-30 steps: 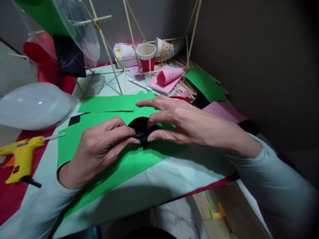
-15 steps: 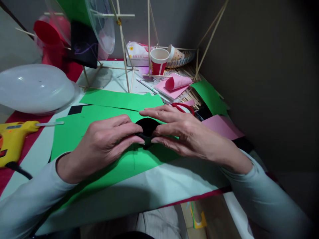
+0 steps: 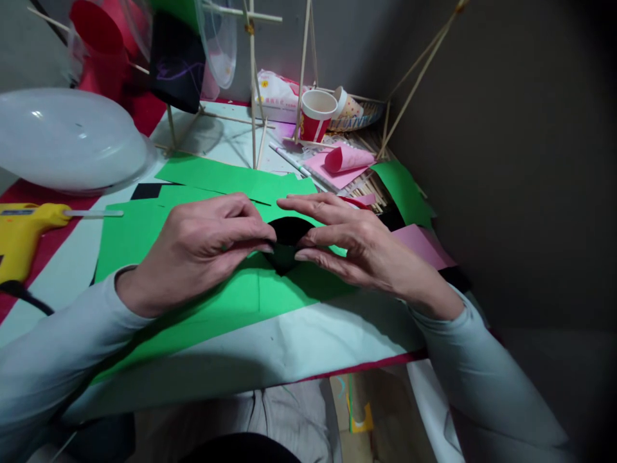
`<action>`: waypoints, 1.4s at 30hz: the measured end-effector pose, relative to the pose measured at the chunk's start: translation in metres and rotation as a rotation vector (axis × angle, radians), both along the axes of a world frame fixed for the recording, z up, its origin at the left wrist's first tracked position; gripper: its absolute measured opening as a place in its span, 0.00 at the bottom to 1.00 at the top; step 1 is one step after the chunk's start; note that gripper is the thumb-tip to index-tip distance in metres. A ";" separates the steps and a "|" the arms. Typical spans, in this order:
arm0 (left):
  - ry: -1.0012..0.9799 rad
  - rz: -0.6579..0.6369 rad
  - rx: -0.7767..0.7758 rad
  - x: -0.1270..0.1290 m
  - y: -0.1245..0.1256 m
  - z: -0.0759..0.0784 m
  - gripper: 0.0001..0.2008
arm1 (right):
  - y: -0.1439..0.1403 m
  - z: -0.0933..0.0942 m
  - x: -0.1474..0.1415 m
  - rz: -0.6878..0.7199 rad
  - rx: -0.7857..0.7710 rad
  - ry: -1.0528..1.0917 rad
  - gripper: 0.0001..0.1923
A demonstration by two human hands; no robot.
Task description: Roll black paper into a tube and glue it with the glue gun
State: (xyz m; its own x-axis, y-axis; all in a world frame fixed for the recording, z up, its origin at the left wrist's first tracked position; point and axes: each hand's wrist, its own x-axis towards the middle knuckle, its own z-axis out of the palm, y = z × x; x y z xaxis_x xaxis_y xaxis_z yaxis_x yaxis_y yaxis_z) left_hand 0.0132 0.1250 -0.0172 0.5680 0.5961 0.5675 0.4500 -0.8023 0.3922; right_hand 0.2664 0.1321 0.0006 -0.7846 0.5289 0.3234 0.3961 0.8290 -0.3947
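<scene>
A curled piece of black paper (image 3: 283, 256), rolled into a cone-like shape with its wide mouth facing up, is held between my two hands. My left hand (image 3: 205, 247) pinches its left edge between thumb and fingers. On the opposite side, my right hand (image 3: 354, 241) grips the edge with thumb and index finger, its other fingers stretched out over the far side. Beneath the hands lie overlapping sheets of green paper (image 3: 216, 308) on the table. The inside of the black piece is dark, and its lower tip is close to the green sheet.
A yellow glue gun (image 3: 26, 241) lies at the left, below a translucent plastic bowl (image 3: 72, 138). Thin wooden sticks (image 3: 253, 96) form a frame at the back. A red-and-white paper cup (image 3: 315, 119), pink paper (image 3: 349, 159) and red-handled scissors (image 3: 355, 202) are at the back right.
My left thumb and fingers have shifted up and left along the black paper's edge, so more of its front shows. The whole view has tipped slightly downward.
</scene>
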 end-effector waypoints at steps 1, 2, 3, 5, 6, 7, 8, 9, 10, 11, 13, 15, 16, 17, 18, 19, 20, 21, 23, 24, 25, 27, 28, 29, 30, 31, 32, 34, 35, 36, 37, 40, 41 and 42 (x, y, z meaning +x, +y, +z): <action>-0.008 0.007 0.016 0.001 0.000 0.000 0.09 | 0.000 0.000 0.000 -0.002 0.007 0.003 0.11; -0.018 0.015 0.015 0.002 0.001 0.000 0.09 | 0.000 -0.001 0.000 -0.008 0.008 0.003 0.11; -0.033 0.023 -0.006 0.002 0.001 0.000 0.08 | 0.000 -0.001 -0.001 -0.016 0.006 0.002 0.11; -0.083 0.032 -0.088 0.004 0.001 0.002 0.06 | 0.000 -0.001 -0.002 -0.030 -0.006 0.006 0.11; -0.119 0.044 -0.143 0.005 0.001 0.003 0.05 | 0.000 -0.002 -0.002 -0.035 -0.010 0.013 0.11; -0.167 0.062 -0.202 0.004 0.001 0.005 0.05 | 0.000 -0.002 -0.003 -0.036 -0.013 0.022 0.11; -0.223 0.087 -0.256 0.004 0.001 0.006 0.07 | 0.000 -0.002 -0.003 -0.036 -0.016 0.026 0.10; -0.278 0.112 -0.306 0.002 0.002 0.007 0.10 | 0.000 -0.002 -0.003 -0.037 -0.018 0.031 0.10; -0.318 0.138 -0.361 0.000 0.003 0.007 0.13 | 0.000 -0.002 -0.003 -0.039 -0.021 0.032 0.10; -0.344 0.155 -0.412 -0.002 0.004 0.006 0.15 | -0.001 -0.003 -0.003 -0.041 -0.024 0.033 0.10; -0.345 0.145 -0.511 -0.007 0.008 0.002 0.18 | -0.001 -0.003 -0.004 -0.043 -0.023 0.035 0.10; -0.297 0.091 -0.608 -0.010 0.012 -0.004 0.22 | 0.000 -0.004 -0.004 -0.041 -0.021 0.041 0.10; -0.262 0.064 -0.642 -0.010 0.013 -0.008 0.24 | 0.000 -0.004 -0.004 -0.039 -0.021 0.040 0.10; -0.228 0.047 -0.664 -0.009 0.014 -0.012 0.26 | 0.001 -0.004 -0.004 -0.037 -0.019 0.037 0.10; -0.208 0.037 -0.672 -0.007 0.014 -0.015 0.27 | 0.001 -0.005 -0.004 -0.034 -0.014 0.032 0.11; -0.200 0.032 -0.667 -0.005 0.015 -0.018 0.29 | 0.002 -0.005 -0.004 -0.032 -0.007 0.025 0.11; -0.200 0.033 -0.655 -0.002 0.015 -0.021 0.29 | 0.002 -0.005 -0.004 -0.030 0.004 0.016 0.11; -0.203 0.037 -0.643 0.001 0.016 -0.023 0.29 | 0.003 -0.005 -0.004 -0.028 0.014 0.008 0.11; -0.229 0.028 -0.646 0.005 0.018 -0.027 0.29 | 0.003 -0.006 -0.004 -0.020 0.022 -0.014 0.11; -0.254 0.006 -0.673 0.007 0.019 -0.028 0.28 | 0.003 -0.005 -0.003 -0.017 0.019 -0.026 0.11; -0.286 -0.026 -0.715 0.009 0.020 -0.029 0.28 | 0.003 -0.005 -0.003 -0.014 0.014 -0.036 0.11; -0.341 -0.090 -0.814 0.011 0.022 -0.028 0.27 | 0.002 -0.004 -0.003 -0.012 0.006 -0.047 0.12; -0.354 -0.108 -0.854 0.012 0.023 -0.028 0.27 | 0.002 -0.004 -0.003 -0.012 0.001 -0.048 0.12; -0.355 -0.114 -0.884 0.013 0.023 -0.027 0.26 | 0.002 -0.003 -0.003 -0.010 -0.006 -0.050 0.12; -0.350 -0.115 -0.901 0.014 0.023 -0.026 0.26 | 0.001 -0.003 -0.003 -0.007 -0.017 -0.051 0.13; -0.345 -0.117 -0.910 0.014 0.023 -0.026 0.25 | 0.001 -0.002 -0.003 -0.005 -0.031 -0.053 0.14; -0.341 -0.118 -0.913 0.015 0.023 -0.026 0.25 | 0.001 -0.002 -0.002 -0.003 -0.046 -0.057 0.14; -0.333 -0.106 -0.897 0.014 0.024 -0.026 0.24 | 0.001 -0.002 -0.002 0.001 -0.069 -0.066 0.15; -0.323 -0.093 -0.880 0.014 0.024 -0.027 0.24 | 0.002 -0.002 -0.002 0.002 -0.072 -0.069 0.15; -0.307 -0.077 -0.861 0.014 0.024 -0.027 0.24 | 0.002 -0.003 -0.001 0.003 -0.073 -0.071 0.15; -0.286 -0.064 -0.845 0.013 0.024 -0.028 0.24 | 0.002 -0.003 -0.001 0.003 -0.072 -0.073 0.15; -0.242 -0.060 -0.844 0.014 0.023 -0.026 0.23 | 0.003 -0.004 0.000 0.001 -0.063 -0.075 0.16; -0.248 -0.067 -0.860 0.014 0.022 -0.025 0.23 | 0.003 -0.003 0.000 0.001 -0.061 -0.077 0.16; -0.261 -0.075 -0.874 0.015 0.022 -0.024 0.22 | 0.003 -0.003 0.001 0.001 -0.059 -0.078 0.16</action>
